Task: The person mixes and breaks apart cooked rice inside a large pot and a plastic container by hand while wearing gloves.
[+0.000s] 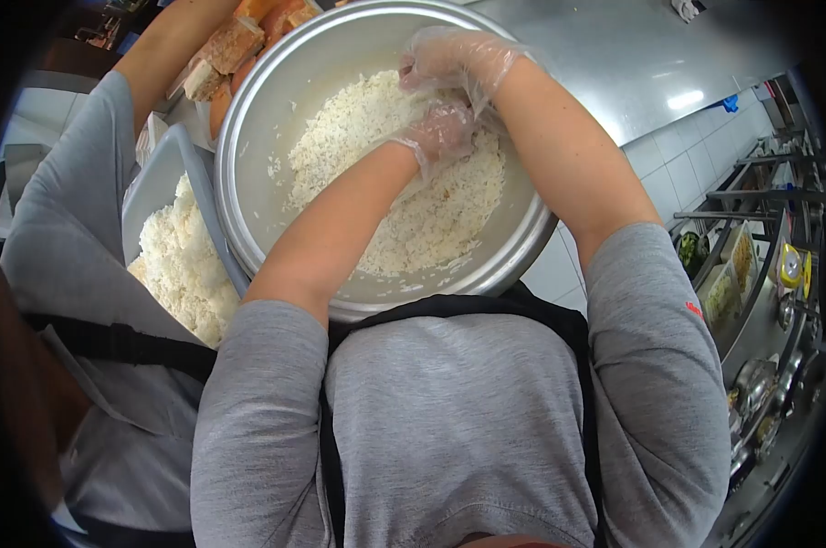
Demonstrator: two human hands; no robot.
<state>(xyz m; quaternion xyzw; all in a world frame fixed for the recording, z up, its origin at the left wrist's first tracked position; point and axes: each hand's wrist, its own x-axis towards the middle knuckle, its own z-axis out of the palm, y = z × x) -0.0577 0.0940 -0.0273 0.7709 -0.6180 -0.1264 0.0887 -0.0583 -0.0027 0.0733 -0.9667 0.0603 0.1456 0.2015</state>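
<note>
A large round metal bowl (248, 210) holds a broad layer of loose white rice (431, 224). Both of my hands are over the rice in clear plastic gloves, close together. My left hand (442, 131) is closed low at the rice, its fingertips hidden. Just above it in the view, toward the bowl's far right side, my right hand (445, 62) has its fingers curled inward. Whatever lies within either hand is hidden by the fingers and the wrinkled gloves.
A grey plastic tub (198, 164) with more white rice (180, 247) touches the bowl's left side. Bread-like pieces (226, 50) lie behind it. A co-worker's arm (171, 50) reaches past at left. A steel table (605, 55) extends right; shelves with food containers (725, 283) stand beyond.
</note>
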